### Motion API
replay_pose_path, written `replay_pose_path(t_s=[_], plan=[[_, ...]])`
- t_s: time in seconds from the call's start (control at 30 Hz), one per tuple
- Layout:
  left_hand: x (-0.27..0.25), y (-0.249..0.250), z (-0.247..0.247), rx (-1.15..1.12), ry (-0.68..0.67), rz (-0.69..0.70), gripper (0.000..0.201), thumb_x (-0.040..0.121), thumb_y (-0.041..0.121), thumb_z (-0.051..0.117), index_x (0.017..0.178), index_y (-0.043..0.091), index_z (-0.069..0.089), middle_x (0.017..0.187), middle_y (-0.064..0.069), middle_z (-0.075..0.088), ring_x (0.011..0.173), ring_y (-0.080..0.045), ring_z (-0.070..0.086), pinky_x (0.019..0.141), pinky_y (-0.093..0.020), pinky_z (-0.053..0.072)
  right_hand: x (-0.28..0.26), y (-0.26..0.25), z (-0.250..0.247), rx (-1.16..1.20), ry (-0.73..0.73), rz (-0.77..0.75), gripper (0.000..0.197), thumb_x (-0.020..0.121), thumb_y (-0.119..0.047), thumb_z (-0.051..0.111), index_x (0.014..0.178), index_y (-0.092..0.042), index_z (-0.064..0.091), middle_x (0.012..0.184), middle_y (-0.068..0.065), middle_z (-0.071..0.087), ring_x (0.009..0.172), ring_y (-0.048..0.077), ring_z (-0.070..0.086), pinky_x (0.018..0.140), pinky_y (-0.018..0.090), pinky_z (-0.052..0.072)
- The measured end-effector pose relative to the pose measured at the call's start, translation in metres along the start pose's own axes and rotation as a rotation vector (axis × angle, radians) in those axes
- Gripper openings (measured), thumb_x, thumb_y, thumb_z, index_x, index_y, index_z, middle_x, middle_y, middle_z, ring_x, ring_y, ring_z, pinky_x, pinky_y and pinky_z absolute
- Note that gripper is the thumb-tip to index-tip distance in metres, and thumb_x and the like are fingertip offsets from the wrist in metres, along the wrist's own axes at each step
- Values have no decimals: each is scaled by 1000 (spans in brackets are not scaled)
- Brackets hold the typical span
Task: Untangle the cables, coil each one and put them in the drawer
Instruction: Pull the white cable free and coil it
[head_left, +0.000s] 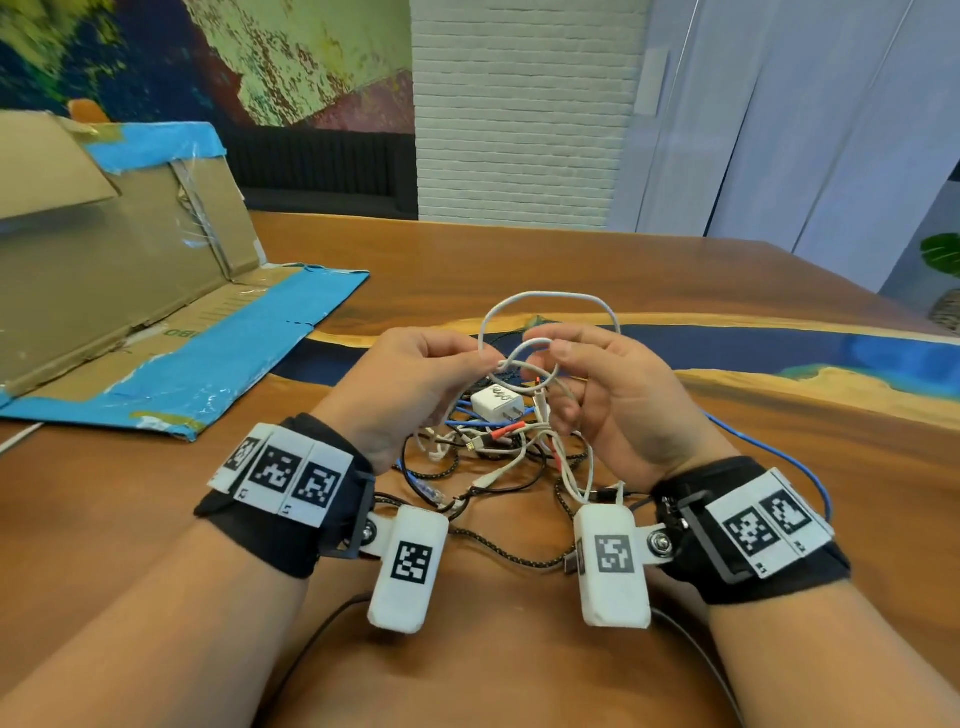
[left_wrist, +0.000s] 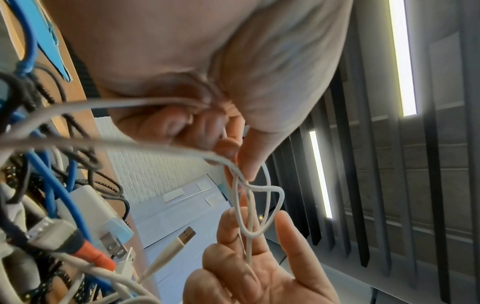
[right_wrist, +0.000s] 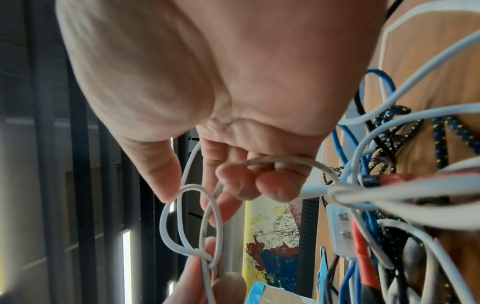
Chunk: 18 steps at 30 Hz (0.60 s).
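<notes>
A thin white cable (head_left: 550, 296) rises in loops from a tangle of cables (head_left: 483, 452) on the wooden table (head_left: 727, 280). My left hand (head_left: 488, 358) pinches the white cable where its strands cross, seen close up in the left wrist view (left_wrist: 235, 164). My right hand (head_left: 545, 347) holds a small loop of the same white cable (right_wrist: 163, 222) between thumb and forefinger, and its other fingers (right_wrist: 275, 185) curl over another strand. Both hands hover just above the tangle. A white plug charger (head_left: 496, 406) lies in the tangle below them.
An opened cardboard box (head_left: 130, 270) edged with blue tape lies at the left of the table. A blue cable (head_left: 779, 452) trails right from the tangle, and a black braided cable (head_left: 498, 545) runs toward me. No drawer is in view.
</notes>
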<state>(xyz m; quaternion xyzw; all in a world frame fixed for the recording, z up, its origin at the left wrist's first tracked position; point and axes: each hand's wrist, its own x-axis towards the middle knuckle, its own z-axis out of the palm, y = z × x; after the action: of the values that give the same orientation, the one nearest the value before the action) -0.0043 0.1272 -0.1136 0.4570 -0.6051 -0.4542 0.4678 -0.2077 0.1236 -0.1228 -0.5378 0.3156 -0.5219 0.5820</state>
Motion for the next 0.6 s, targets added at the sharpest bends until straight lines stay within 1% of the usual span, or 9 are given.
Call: replay_pose_path(t_s=[0.07,0.17,0.23,0.3,0.33,0.4,0.47,0.53,0.6], plan=[[1,0,1,-42,33,3,17,97,23,66,90,12,77,60,2,55,50,-12,43,46,-23,32,-1,-3,-1,-22,17,-7,24,94,-16,65,115,-7,73,79,6,66,51,12,36,49,25,33],[5,0,-5,-85,136,27,18,99,19,61,88,15,75,70,0,63,59,-12,55,49,-22,43,-2,-7,-2,-32,21,-6,40,85,-39,70,111,-11,77,69,-2,47,53,10,25,50,25,26],[9,-2,-10,-122,237,44,20,100,19,60,86,18,74,74,-1,68,73,-16,64,64,-29,52,-2,-8,-3,-29,61,4,45,82,-49,66,106,-12,79,67,-2,35,54,12,21,52,28,23],[13,-3,-13,-169,328,56,18,101,18,59,89,19,72,76,-1,71,84,-18,70,80,-35,55,-1,-7,-4,-77,118,-17,40,81,-47,67,97,-13,81,62,-2,28,54,15,19,53,32,21],[14,-3,-15,-220,364,60,17,102,17,58,92,17,70,74,0,70,84,-18,72,84,-36,56,-2,-6,-6,-113,147,-31,36,79,-45,70,92,-13,81,59,-1,27,53,16,20,53,34,21],[15,1,-21,-375,423,74,13,103,15,55,95,13,65,72,0,61,72,-17,72,81,-34,59,-1,-6,-12,-182,198,-46,29,79,-40,73,85,-13,80,52,-2,31,50,18,23,54,35,24],[14,7,-29,-455,460,86,11,103,15,57,96,14,66,74,0,57,60,-15,66,75,-32,58,0,-8,-19,-224,237,-67,17,89,-26,73,86,-11,79,50,-4,43,50,18,31,55,35,33],[12,10,-34,-422,447,100,12,102,14,58,99,16,70,77,0,60,60,-14,62,71,-30,58,2,-9,-23,-259,248,-97,12,93,-9,69,97,-14,79,64,0,56,57,17,46,62,35,44],[7,15,-27,-367,389,118,15,101,12,59,104,15,73,82,-1,67,64,-14,64,70,-29,59,3,-10,-22,-294,225,-99,35,90,-1,70,117,-24,74,88,2,64,76,14,62,68,34,51]])
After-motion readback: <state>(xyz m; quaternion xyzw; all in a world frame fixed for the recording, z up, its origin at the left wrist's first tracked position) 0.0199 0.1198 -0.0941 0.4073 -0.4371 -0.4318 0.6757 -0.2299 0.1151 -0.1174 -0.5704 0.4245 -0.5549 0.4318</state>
